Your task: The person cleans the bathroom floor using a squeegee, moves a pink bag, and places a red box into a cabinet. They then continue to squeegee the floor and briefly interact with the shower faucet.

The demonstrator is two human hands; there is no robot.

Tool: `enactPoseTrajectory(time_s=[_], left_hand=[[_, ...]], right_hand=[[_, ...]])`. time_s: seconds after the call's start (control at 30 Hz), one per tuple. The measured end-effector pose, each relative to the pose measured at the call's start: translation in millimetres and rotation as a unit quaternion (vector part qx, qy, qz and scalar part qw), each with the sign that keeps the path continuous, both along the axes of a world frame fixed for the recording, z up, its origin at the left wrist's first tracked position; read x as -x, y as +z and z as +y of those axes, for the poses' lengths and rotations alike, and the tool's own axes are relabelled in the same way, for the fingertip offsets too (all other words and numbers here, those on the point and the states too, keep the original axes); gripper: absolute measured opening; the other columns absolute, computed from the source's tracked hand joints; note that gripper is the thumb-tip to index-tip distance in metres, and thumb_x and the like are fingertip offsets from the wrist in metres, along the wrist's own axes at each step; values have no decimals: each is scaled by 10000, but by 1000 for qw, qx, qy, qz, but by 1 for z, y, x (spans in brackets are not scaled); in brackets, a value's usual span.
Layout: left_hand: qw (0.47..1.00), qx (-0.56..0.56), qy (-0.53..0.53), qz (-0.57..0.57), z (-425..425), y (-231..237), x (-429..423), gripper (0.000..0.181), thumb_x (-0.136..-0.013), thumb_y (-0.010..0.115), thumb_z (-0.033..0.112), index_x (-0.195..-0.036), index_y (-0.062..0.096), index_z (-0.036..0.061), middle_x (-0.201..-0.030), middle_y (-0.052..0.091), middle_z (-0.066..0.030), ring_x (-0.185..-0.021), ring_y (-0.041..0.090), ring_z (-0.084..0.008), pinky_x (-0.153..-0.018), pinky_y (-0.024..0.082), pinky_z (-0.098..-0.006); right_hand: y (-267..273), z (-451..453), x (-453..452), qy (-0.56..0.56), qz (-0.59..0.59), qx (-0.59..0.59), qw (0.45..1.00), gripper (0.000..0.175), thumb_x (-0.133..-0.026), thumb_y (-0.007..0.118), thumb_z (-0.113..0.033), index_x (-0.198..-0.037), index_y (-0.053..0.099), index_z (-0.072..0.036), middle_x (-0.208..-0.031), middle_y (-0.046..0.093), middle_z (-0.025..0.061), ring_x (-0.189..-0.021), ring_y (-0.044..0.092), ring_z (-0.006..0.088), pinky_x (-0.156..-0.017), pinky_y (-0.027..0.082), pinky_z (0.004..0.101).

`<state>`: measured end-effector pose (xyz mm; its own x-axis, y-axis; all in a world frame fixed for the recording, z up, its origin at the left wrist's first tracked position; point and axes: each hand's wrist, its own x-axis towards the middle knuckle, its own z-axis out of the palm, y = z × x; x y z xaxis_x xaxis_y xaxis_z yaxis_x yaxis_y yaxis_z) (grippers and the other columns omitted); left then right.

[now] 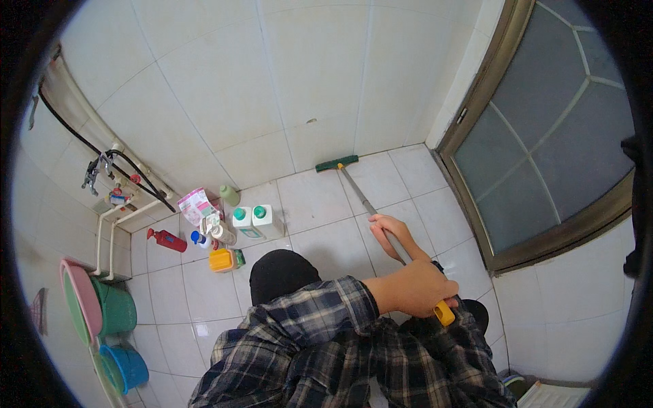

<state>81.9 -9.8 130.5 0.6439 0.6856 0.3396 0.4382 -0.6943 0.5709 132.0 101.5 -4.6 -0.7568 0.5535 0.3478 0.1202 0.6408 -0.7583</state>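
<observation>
A long-handled floor brush (361,198) with a grey pole slants away from me. Its green bristled head (336,163) rests on the tiled floor where it meets the far wall. Around the middle of the pole, my right hand (392,235) is closed. My left hand (421,289) reaches across my body and grips the pole near its yellow end (444,313), which sticks out below the fist. Part of my right forearm is hidden behind the left hand.
Left of the brush stand two white jugs (259,225), a yellow-capped bottle (222,260), a red pump bottle (167,240) and a green bottle (229,195). Pipes and a black hose (71,130) run along the left wall, above several basins (116,308). A framed glass door (541,148) is at right.
</observation>
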Motion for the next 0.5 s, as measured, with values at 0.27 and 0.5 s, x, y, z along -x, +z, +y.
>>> enactPoseTrajectory(time_s=[0.27,0.5], left_hand=[[995,63,-80,-20,-12,6,-14,230,-765,717,197,-915,588,78,-837,701,-104,-782,693,-304,-658,544,-429],[995,48,-83,5,-7,-3,-17,190,-791,685,181,-919,599,69,-793,695,-95,-752,684,-320,-634,527,-431]], right_hand=[[-11,-7,-17,25,11,55,998,114,-928,596,-105,-881,592,-1,-790,613,112,-726,591,197,-756,488,299],[5,-8,-22,53,-24,146,988,94,-912,605,-96,-845,580,-35,-736,607,84,-717,572,149,-753,487,305]])
